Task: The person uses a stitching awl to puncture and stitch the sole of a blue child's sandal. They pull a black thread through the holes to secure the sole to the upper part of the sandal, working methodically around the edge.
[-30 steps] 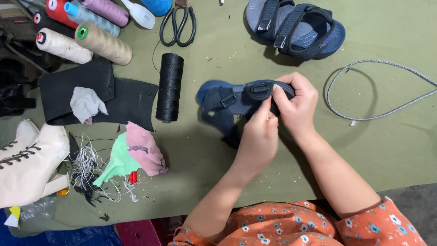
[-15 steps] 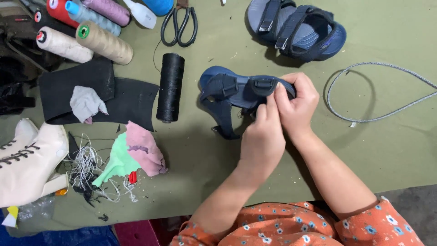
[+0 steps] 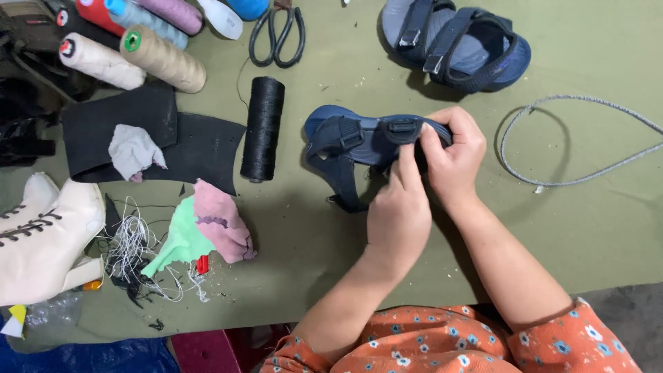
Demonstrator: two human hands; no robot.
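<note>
A dark blue strapped sandal [image 3: 349, 135] lies on its side on the olive-green table, toe pointing left. My right hand [image 3: 452, 155] wraps around its heel end and grips it. Just below, my left hand [image 3: 399, 207] pinches the heel strap with fingertips beside my right thumb. One black strap hangs loose below the sandal. The matching second sandal [image 3: 459, 43] rests upright at the far edge, untouched.
A black thread spool [image 3: 263, 128] lies left of the held sandal. Scissors [image 3: 277, 36], several coloured thread cones [image 3: 162, 59], black rubber sheets [image 3: 200, 148], cloth scraps [image 3: 207, 228], thread clippings and a white laced boot [image 3: 45, 238] fill the left side. A grey cord [image 3: 580, 141] loops at right.
The sandal has turned and shifted slightly up and left in my hands, showing more of its straps. My left hand has slid up beside my right thumb at the heel.
</note>
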